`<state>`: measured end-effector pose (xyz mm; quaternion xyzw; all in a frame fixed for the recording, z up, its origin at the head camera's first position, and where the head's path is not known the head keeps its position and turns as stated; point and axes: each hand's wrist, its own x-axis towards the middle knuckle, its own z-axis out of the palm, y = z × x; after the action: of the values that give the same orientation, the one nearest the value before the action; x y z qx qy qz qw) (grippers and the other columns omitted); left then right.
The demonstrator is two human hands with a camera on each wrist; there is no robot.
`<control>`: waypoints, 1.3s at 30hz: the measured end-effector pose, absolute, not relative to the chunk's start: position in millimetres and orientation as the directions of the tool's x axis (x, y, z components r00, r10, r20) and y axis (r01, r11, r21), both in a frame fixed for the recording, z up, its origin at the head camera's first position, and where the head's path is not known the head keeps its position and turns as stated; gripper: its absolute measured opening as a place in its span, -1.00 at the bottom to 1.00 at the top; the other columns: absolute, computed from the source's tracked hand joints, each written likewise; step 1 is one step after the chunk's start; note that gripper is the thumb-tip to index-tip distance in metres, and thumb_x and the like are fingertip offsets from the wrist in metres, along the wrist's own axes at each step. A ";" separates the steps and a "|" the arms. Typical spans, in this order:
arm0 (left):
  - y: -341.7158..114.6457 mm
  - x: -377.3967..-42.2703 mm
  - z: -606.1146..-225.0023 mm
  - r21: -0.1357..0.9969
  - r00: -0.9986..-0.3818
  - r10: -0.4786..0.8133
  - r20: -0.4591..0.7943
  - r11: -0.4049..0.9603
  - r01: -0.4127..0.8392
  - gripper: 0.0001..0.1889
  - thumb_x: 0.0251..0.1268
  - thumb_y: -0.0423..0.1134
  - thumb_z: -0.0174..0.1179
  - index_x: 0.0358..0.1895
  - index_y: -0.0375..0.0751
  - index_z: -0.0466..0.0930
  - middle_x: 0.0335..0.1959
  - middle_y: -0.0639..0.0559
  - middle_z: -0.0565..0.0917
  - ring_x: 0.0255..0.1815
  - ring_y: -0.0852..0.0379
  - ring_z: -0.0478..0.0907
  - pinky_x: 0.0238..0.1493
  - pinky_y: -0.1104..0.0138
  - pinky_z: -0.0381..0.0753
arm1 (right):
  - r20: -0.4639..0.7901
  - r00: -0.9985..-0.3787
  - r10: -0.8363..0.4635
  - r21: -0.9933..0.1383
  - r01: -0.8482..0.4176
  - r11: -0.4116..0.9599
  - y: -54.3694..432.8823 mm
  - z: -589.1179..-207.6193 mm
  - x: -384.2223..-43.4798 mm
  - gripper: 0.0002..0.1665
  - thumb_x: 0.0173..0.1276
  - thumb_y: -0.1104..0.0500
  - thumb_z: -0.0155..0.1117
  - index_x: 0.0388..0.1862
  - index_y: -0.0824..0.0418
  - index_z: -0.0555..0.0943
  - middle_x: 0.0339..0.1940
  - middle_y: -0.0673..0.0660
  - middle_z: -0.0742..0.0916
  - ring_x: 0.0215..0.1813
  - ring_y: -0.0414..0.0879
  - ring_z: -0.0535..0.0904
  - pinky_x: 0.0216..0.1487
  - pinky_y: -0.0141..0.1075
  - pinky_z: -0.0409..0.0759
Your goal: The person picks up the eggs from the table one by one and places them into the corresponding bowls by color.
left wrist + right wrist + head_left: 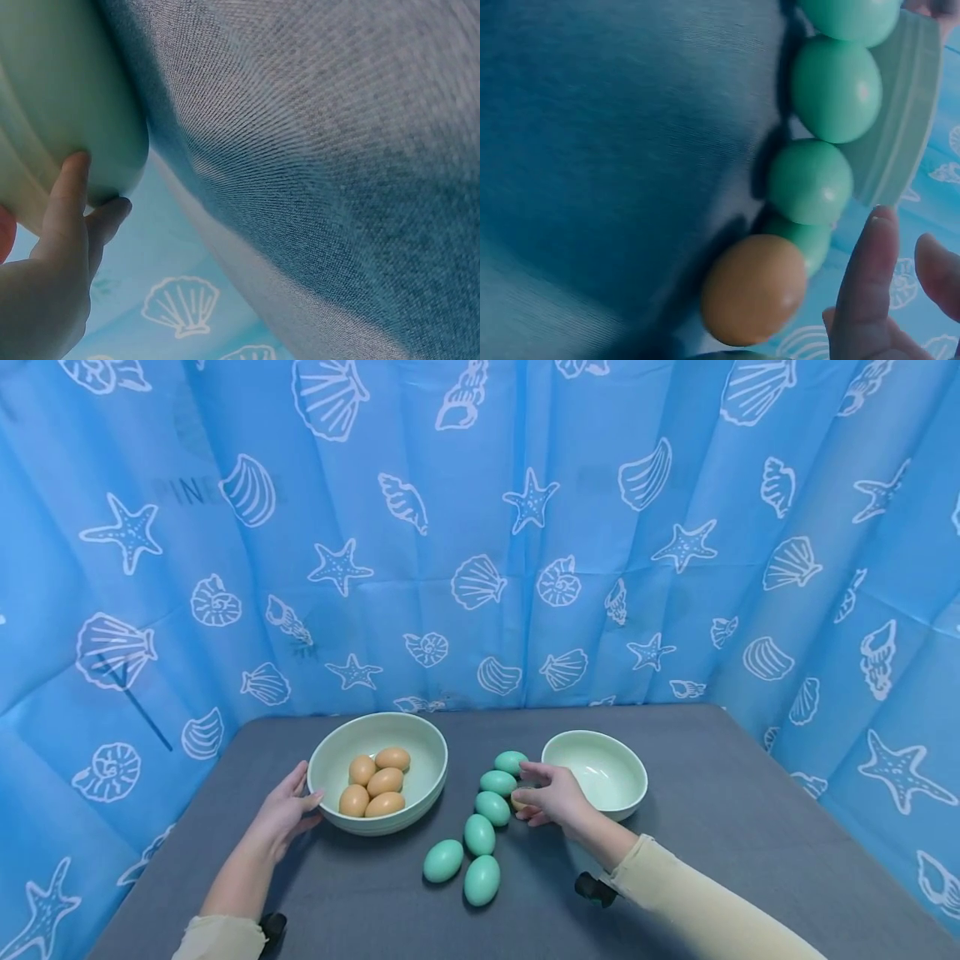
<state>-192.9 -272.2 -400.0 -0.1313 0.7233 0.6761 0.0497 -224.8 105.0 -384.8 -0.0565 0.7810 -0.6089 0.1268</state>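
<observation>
At the left, a large pale green bowl (427,806) contains several brown eggs (385,781). My left hand (283,814) holds this bowl by its left side, thumb at the rim and fingers against the outer wall. In the left wrist view, the fingertips (77,161) touch the bowl's wall. My right hand (553,795) hovers at a single brown egg (754,290) beside the row of green eggs (492,807). The right wrist view shows its fingers (866,270) extended and apart from that egg, which lies on the table.
A smaller pale green bowl (600,768) stands just behind the right hand, with nothing seen inside. Two more green eggs (443,861) (482,880) lie at the row's near end. A grey cloth covers the table (360,902); a blue shell-patterned curtain (480,527) hangs behind.
</observation>
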 end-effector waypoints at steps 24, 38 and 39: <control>-271.5 -193.9 -400.8 0.955 -0.953 -0.130 -0.274 0.079 -0.285 -0.23 0.53 -0.39 -0.10 0.54 -0.15 -0.45 0.55 -0.19 -0.41 0.53 -0.28 -0.18 0.35 -0.12 0.23 | -0.061 -0.985 -0.160 -0.853 -0.032 0.521 93.8 -414.4 -221.8 -0.17 0.22 0.58 0.15 0.48 0.34 0.20 -0.08 0.38 0.59 -0.63 -0.08 0.55 -0.65 -0.28 0.54; -271.8 -194.7 -402.1 0.952 -0.950 -0.129 -0.284 0.081 -0.295 -0.22 0.54 -0.36 -0.09 0.54 -0.12 -0.46 0.55 -0.15 -0.43 0.54 -0.25 -0.31 0.35 -0.13 0.22 | -0.045 -0.987 -0.155 -0.849 -0.045 0.526 94.3 -418.6 -223.9 -0.25 0.16 0.64 0.09 0.38 0.36 0.36 0.16 0.43 0.54 -0.70 -0.09 0.55 -0.68 -0.26 0.57; -271.9 -194.4 -402.2 0.953 -0.951 -0.127 -0.282 0.081 -0.293 -0.22 0.54 -0.36 -0.09 0.54 -0.13 -0.46 0.55 -0.15 -0.43 0.54 -0.25 -0.32 0.35 -0.13 0.22 | -0.043 -0.987 -0.157 -0.851 -0.046 0.524 94.5 -418.6 -223.7 -0.25 0.16 0.64 0.09 0.38 0.36 0.37 0.16 0.44 0.54 -0.70 -0.09 0.55 -0.68 -0.26 0.57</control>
<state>-194.4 -271.9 -402.2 -0.1434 0.7326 0.6625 0.0629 -223.7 94.5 -418.6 -0.0582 0.8709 -0.4846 0.0573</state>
